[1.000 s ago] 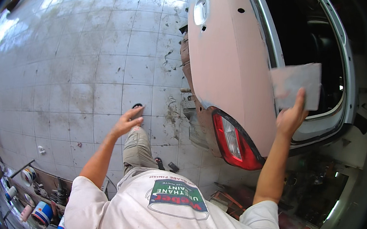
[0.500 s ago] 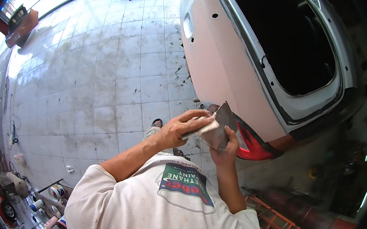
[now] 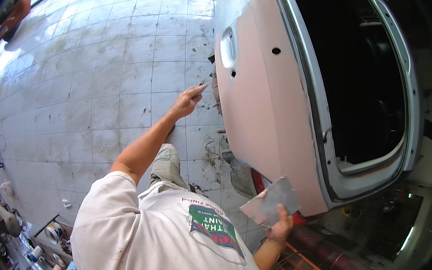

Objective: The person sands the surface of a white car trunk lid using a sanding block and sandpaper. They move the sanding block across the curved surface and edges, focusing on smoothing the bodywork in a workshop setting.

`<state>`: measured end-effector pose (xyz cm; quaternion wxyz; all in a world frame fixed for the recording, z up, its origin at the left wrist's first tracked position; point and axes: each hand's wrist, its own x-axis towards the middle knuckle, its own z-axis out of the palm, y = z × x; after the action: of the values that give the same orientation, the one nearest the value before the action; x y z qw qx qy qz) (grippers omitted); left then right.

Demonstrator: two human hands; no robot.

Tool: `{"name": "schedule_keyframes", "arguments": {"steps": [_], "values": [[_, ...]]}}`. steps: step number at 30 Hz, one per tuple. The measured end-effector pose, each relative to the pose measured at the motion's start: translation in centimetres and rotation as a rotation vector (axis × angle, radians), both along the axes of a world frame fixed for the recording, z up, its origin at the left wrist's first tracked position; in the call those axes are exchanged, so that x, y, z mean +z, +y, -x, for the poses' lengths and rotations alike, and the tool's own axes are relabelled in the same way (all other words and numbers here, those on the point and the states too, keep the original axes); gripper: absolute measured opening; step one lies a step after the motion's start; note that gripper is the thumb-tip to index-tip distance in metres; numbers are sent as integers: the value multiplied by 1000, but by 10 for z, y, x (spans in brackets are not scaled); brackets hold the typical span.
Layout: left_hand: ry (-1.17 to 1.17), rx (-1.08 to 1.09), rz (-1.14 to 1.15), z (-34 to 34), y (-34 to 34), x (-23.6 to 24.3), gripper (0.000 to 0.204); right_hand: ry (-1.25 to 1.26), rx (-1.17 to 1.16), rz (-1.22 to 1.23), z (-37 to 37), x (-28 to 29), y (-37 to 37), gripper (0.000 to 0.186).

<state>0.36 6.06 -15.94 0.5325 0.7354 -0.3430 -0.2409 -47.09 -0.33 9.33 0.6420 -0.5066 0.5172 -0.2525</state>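
While the right hand (image 3: 281,225) holds a plate (image 3: 267,201), the left (image 3: 185,103) pinches something (image 3: 203,88).

Left arm (image 3: 144,141): stretched forward, elbow nearly straight
Left hand (image 3: 187,103): closed in a pinch, well ahead
Right forearm (image 3: 268,254): angled forward, much shorter reach
Right hand (image 3: 282,227): gripping, thumb (image 3: 281,212) pointing forward

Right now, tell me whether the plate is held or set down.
Held: the right hand grips the plate at its edge, with the thumb lying on its grey face.
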Motion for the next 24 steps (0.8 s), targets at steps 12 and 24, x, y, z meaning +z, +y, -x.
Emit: {"name": "schedule_keyframes", "arguments": {"steps": [12,24], "values": [[-432,109,274,-353,-263,105,34,364,388,335,-179,-26,19,37],[110,-184,60,-273,-100,2,26,-78,180,-223,-340,9,-32,49]]}}
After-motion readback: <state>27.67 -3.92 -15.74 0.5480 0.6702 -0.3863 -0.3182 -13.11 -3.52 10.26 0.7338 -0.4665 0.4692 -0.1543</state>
